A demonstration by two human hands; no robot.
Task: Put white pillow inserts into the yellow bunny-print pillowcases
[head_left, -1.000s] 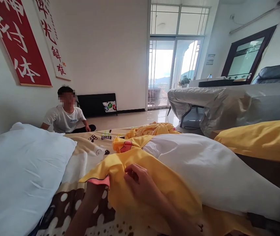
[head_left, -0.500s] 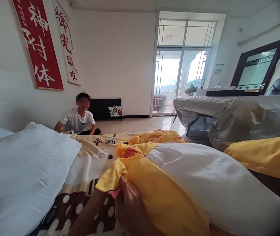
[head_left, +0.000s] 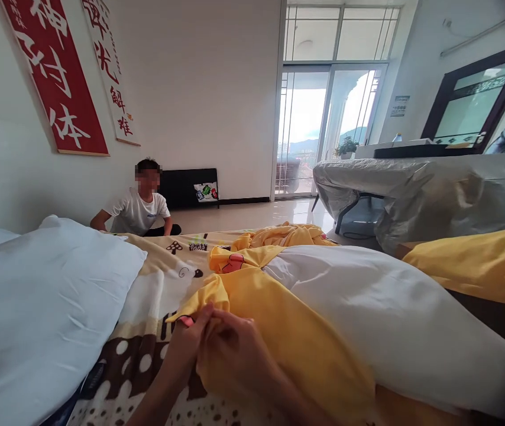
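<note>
A yellow pillowcase [head_left: 288,319] with a pink-red printed figure covers the near side of a plump white pillow [head_left: 359,296]. My left hand [head_left: 190,334] pinches the pillowcase near its left corner, with the thumb uppermost. Right beside it, my right hand [head_left: 239,343] grips the same cloth, thumb and forefinger meeting the left thumb. Its other fingers are partly hidden by folds. Both hands are just above the patterned blanket [head_left: 159,290].
Another white pillow [head_left: 57,313] lies at the left. Bunched yellow cloth [head_left: 283,236] rests behind the held one, and more yellow fabric [head_left: 478,266] lies at the right. A person [head_left: 139,207] in a white shirt crouches beyond the bed. A plastic-covered table [head_left: 412,189] stands at the back right.
My left hand has come into view from behind the cloth, its thumb now on top. My right hand's fingers have moved up against it. The cloth corner has folded down, and the view tilts lower.
</note>
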